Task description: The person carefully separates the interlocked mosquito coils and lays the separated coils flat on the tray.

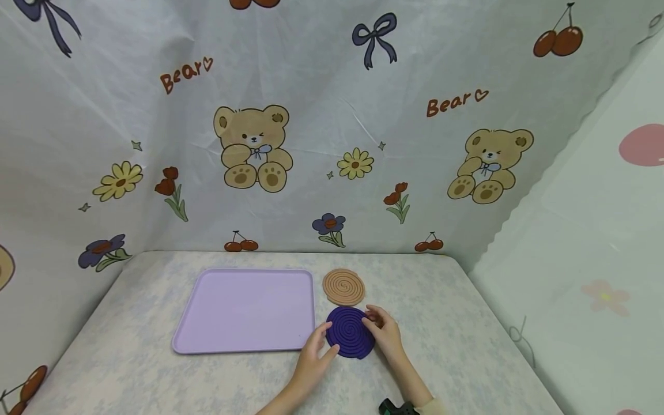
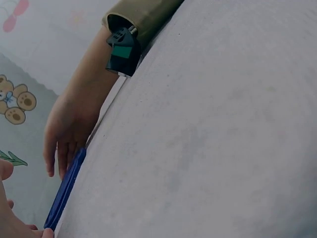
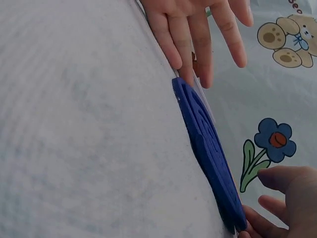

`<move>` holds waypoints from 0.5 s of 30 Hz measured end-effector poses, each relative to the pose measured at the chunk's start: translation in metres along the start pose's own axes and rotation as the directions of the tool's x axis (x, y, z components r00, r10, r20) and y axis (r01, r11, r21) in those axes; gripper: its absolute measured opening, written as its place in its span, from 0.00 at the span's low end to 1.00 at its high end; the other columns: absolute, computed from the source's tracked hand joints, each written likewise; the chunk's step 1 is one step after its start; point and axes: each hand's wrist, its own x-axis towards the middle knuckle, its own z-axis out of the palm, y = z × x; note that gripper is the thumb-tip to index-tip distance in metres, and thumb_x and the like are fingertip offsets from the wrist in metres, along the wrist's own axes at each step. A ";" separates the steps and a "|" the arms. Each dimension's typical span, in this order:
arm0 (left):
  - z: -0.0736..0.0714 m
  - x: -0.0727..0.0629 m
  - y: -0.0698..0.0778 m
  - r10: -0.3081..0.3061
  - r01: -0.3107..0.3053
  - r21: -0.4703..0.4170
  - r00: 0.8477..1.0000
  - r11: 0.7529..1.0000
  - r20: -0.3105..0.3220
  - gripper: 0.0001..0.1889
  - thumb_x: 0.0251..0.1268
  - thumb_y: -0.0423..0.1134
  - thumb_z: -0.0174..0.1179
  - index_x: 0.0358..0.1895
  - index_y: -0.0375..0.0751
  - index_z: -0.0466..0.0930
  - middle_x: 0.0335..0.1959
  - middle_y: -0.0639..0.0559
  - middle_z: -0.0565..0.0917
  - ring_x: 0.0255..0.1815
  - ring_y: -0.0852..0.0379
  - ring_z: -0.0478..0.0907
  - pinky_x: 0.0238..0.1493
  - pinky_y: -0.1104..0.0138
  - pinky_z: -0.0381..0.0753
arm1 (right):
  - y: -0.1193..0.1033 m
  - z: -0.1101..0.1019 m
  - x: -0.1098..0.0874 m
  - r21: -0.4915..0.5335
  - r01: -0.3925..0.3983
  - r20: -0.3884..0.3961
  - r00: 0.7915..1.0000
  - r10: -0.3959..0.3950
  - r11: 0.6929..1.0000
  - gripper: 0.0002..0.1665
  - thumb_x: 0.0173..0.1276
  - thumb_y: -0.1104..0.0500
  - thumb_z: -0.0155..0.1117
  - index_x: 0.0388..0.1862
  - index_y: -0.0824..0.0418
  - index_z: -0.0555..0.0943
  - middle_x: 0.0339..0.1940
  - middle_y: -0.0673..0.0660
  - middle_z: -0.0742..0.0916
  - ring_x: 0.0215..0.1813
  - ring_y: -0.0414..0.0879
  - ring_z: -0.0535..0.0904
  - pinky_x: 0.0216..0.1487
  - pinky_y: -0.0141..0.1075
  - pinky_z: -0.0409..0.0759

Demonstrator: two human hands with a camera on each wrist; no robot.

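A dark blue disc [image 1: 350, 332], wound in a flat spiral, lies on the table between both hands. My left hand [image 1: 314, 353] is at its left edge, fingers fairly straight and thumb spread. Seen from the right wrist, the left fingers [image 3: 199, 42] extend down to the disc's far end. My right hand [image 1: 386, 334] is at the upper right edge; in its wrist view the thumb [image 3: 282, 177] stands apart from the disc while the lower fingertips touch its rim. Just behind the blue disc lies a tan spiral disc [image 1: 344, 287].
A lilac rectangular tray [image 1: 244, 311] lies left of the discs, its right rim close to the left hand. The pale mottled table [image 1: 456, 340] ends at a bear-printed cloth [image 1: 321, 127] hanging behind. A black wrist device [image 1: 396, 407] sits at the right sleeve.
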 end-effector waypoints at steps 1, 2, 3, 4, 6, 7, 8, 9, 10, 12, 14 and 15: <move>0.000 0.000 0.000 0.001 -0.001 -0.008 1.000 1.000 0.002 0.26 0.65 0.38 0.59 0.64 0.34 0.66 0.64 0.32 0.71 0.64 0.36 0.69 0.63 0.48 0.72 | 0.000 0.000 0.000 0.004 -0.005 0.000 1.000 0.005 1.000 0.21 0.61 0.70 0.64 0.53 0.76 0.76 0.44 0.71 0.84 0.40 0.41 0.79 0.41 0.24 0.77; 0.000 0.000 -0.001 0.003 -0.003 -0.014 1.000 1.000 0.003 0.26 0.65 0.38 0.58 0.64 0.33 0.66 0.64 0.31 0.71 0.64 0.35 0.69 0.63 0.48 0.72 | 0.000 0.000 0.000 0.010 -0.007 0.003 1.000 0.007 1.000 0.21 0.60 0.70 0.64 0.53 0.76 0.76 0.44 0.71 0.84 0.41 0.44 0.79 0.41 0.24 0.77; 0.000 0.000 -0.001 -0.001 0.001 -0.024 1.000 1.000 0.004 0.26 0.65 0.38 0.59 0.64 0.33 0.66 0.64 0.31 0.71 0.65 0.35 0.69 0.64 0.48 0.71 | 0.006 0.001 0.002 0.023 -0.005 0.002 1.000 0.005 1.000 0.21 0.60 0.70 0.65 0.53 0.75 0.76 0.44 0.71 0.84 0.41 0.45 0.80 0.42 0.25 0.77; 0.000 0.000 -0.001 -0.002 0.002 -0.031 1.000 1.000 0.003 0.26 0.65 0.37 0.59 0.64 0.32 0.66 0.64 0.31 0.71 0.65 0.34 0.68 0.64 0.48 0.71 | 0.012 0.002 0.004 0.034 0.000 0.003 1.000 0.000 0.999 0.22 0.59 0.69 0.66 0.53 0.75 0.76 0.44 0.71 0.84 0.42 0.46 0.80 0.43 0.25 0.78; 0.000 0.000 0.000 0.002 -0.002 -0.050 1.000 0.999 0.004 0.26 0.65 0.36 0.58 0.64 0.30 0.65 0.63 0.28 0.70 0.65 0.33 0.68 0.64 0.47 0.70 | 0.023 0.004 0.007 0.064 0.005 -0.001 1.000 -0.005 0.998 0.23 0.58 0.69 0.67 0.54 0.74 0.76 0.45 0.71 0.84 0.44 0.47 0.80 0.45 0.26 0.78; 0.000 0.000 0.000 0.000 0.000 -0.061 1.000 0.998 0.005 0.27 0.65 0.36 0.58 0.64 0.29 0.65 0.63 0.28 0.70 0.65 0.32 0.67 0.64 0.47 0.69 | 0.028 0.004 0.009 0.076 0.012 -0.004 1.000 -0.012 0.997 0.23 0.58 0.69 0.67 0.54 0.73 0.76 0.45 0.70 0.84 0.44 0.47 0.80 0.46 0.26 0.78; 0.000 0.000 0.000 -0.002 0.002 -0.070 1.000 0.998 0.005 0.27 0.65 0.36 0.58 0.64 0.29 0.64 0.63 0.28 0.70 0.65 0.32 0.67 0.65 0.47 0.69 | 0.033 0.005 0.010 0.089 0.019 -0.008 1.000 -0.018 0.996 0.23 0.58 0.69 0.67 0.54 0.73 0.76 0.45 0.70 0.84 0.44 0.46 0.80 0.47 0.26 0.78; 0.000 0.000 0.001 -0.004 0.005 -0.079 1.000 0.997 0.006 0.27 0.65 0.35 0.58 0.64 0.29 0.64 0.64 0.27 0.70 0.65 0.32 0.67 0.65 0.47 0.69 | 0.039 0.006 0.012 0.100 0.023 -0.016 1.000 -0.022 0.995 0.24 0.58 0.69 0.68 0.54 0.72 0.77 0.45 0.70 0.84 0.44 0.44 0.80 0.47 0.25 0.77; 0.000 0.000 0.001 -0.004 0.004 -0.084 1.000 0.996 0.007 0.27 0.65 0.35 0.58 0.64 0.28 0.64 0.64 0.27 0.70 0.65 0.32 0.67 0.65 0.47 0.68 | 0.038 0.006 0.011 0.103 0.025 -0.019 1.000 -0.023 0.994 0.23 0.58 0.69 0.67 0.54 0.72 0.77 0.45 0.70 0.84 0.44 0.44 0.80 0.47 0.25 0.77; 0.000 0.000 0.000 -0.007 0.008 -0.095 1.000 0.995 0.011 0.26 0.66 0.35 0.57 0.64 0.28 0.64 0.64 0.26 0.69 0.66 0.31 0.66 0.65 0.47 0.68 | 0.038 0.007 0.011 0.097 0.031 -0.030 0.999 -0.028 0.995 0.22 0.58 0.70 0.67 0.53 0.72 0.77 0.45 0.70 0.84 0.45 0.46 0.80 0.48 0.25 0.77; 0.000 0.001 0.000 -0.004 0.005 -0.095 1.000 0.995 0.013 0.26 0.66 0.35 0.57 0.64 0.29 0.64 0.64 0.26 0.68 0.66 0.31 0.65 0.66 0.48 0.68 | 0.036 0.008 0.010 0.068 0.030 -0.032 0.999 -0.028 0.997 0.21 0.59 0.69 0.66 0.53 0.72 0.77 0.46 0.70 0.84 0.47 0.49 0.81 0.49 0.25 0.78; 0.000 0.001 0.000 -0.002 0.004 -0.094 1.000 0.996 0.014 0.26 0.66 0.35 0.58 0.64 0.29 0.64 0.65 0.27 0.68 0.66 0.32 0.65 0.66 0.48 0.68 | 0.034 0.008 0.009 0.048 0.030 -0.033 0.999 -0.029 0.998 0.21 0.60 0.69 0.66 0.53 0.72 0.77 0.46 0.69 0.84 0.48 0.50 0.81 0.49 0.25 0.78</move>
